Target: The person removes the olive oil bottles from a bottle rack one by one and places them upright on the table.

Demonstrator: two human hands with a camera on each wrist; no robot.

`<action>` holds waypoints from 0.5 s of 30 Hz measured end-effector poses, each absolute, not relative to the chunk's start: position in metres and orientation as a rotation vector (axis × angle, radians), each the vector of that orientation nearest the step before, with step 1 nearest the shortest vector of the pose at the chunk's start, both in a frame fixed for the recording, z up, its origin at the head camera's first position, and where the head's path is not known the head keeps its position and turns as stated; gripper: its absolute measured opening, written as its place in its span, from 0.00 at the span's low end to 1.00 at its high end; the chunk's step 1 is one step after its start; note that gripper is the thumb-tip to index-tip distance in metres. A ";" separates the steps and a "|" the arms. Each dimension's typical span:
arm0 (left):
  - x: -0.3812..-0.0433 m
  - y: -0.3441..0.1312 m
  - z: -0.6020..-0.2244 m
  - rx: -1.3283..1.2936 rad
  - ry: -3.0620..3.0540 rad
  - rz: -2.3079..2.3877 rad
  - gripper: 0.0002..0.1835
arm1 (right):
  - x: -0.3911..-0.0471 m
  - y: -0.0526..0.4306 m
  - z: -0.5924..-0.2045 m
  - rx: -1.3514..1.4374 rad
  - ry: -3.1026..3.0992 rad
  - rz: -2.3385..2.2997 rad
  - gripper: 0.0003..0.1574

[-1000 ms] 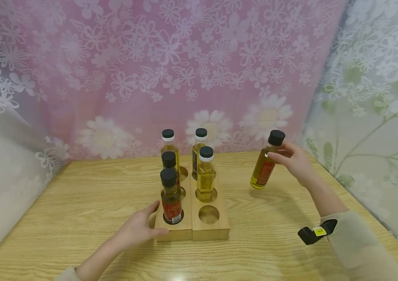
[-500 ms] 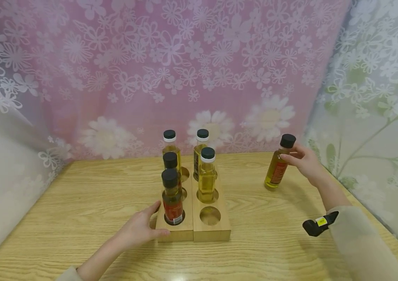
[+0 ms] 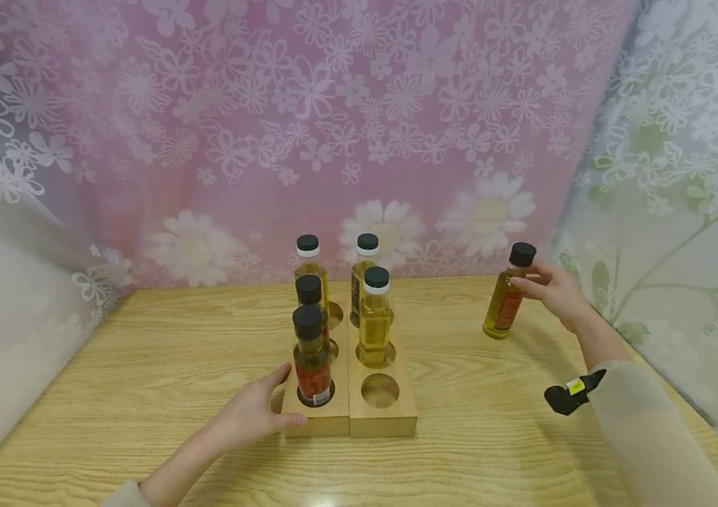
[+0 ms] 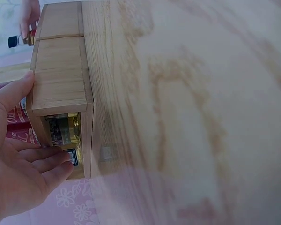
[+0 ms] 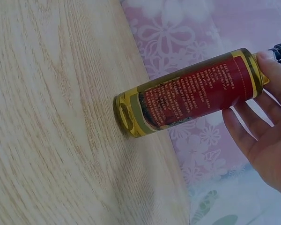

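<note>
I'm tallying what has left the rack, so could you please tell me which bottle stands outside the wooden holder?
The red-labelled bottle at the far right, gripped near its neck by the right hand. The other five bottles sit in the wooden holder.

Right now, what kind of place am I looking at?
Probably a makeshift tabletop set for recording, not a real kitchen: a wooden table walled in by flowered curtains, with only a wooden bottle rack and small oil bottles on it.

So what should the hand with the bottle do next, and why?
Probably let go. The right hand pinches the red-label bottle near its neck, and the bottle's base looks set on the table, away from the wooden rack. It leans a little, so straighten it first. The left hand steadies the rack.
</note>
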State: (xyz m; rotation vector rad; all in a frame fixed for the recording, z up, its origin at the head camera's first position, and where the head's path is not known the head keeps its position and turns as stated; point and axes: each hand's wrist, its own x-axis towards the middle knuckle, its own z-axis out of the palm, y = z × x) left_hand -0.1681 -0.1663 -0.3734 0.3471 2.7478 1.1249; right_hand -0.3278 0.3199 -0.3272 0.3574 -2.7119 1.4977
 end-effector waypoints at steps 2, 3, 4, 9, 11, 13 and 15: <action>-0.168 -0.166 -0.374 0.342 2.754 1.120 0.53 | -0.328 0.320 -0.328 0.362 -2.716 1.516 0.42; -0.168 -0.166 -0.374 0.339 2.758 1.117 0.53 | -0.329 0.320 -0.328 0.363 -2.716 1.524 0.41; -0.168 -0.166 -0.374 0.334 2.761 1.116 0.54 | -0.329 0.320 -0.329 0.364 -2.716 1.523 0.40; -0.168 -0.167 -0.375 0.341 2.753 1.117 0.54 | -0.328 0.320 -0.329 0.380 -2.679 1.565 0.35; -0.169 -0.167 -0.375 0.341 2.750 1.123 0.54 | -0.327 0.320 -0.329 0.391 -2.659 1.586 0.34; -0.168 -0.166 -0.374 0.335 2.747 1.132 0.54 | -0.327 0.321 -0.329 0.402 -2.644 1.583 0.34; -0.168 -0.166 -0.374 0.328 2.758 1.132 0.53 | -0.327 0.322 -0.330 0.410 -2.638 1.575 0.35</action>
